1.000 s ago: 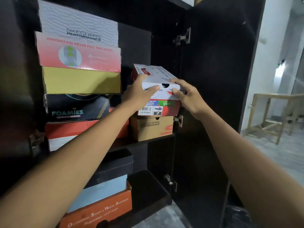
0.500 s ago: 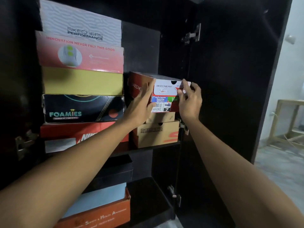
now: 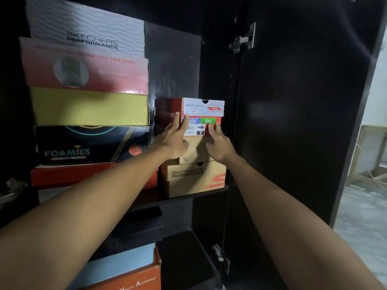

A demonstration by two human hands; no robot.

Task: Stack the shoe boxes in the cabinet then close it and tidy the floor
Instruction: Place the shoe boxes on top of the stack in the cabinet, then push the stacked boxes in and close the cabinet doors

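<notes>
A red and white Skechers shoe box (image 3: 204,109) sits level on top of two brown boxes (image 3: 194,178) on the right side of the cabinet's middle shelf. My left hand (image 3: 174,139) lies flat with fingers spread against the box's front left corner. My right hand (image 3: 218,143) presses its fingertips against the front label. Neither hand grips the box. To the left stands a tall stack of shoe boxes: white (image 3: 88,28), pink (image 3: 85,70), yellow (image 3: 90,107), black Foamies (image 3: 90,145), red (image 3: 69,174).
The dark cabinet door (image 3: 303,111) stands open on the right, with metal hinges (image 3: 243,39). Below the shelf lie a black box (image 3: 136,231), a light blue lid (image 3: 117,264) and an orange box (image 3: 134,281). Grey floor (image 3: 364,222) and a wooden frame show at far right.
The red and white box went from tilted in both hands to resting level on the brown boxes. My hands let go and now push flat against its front.
</notes>
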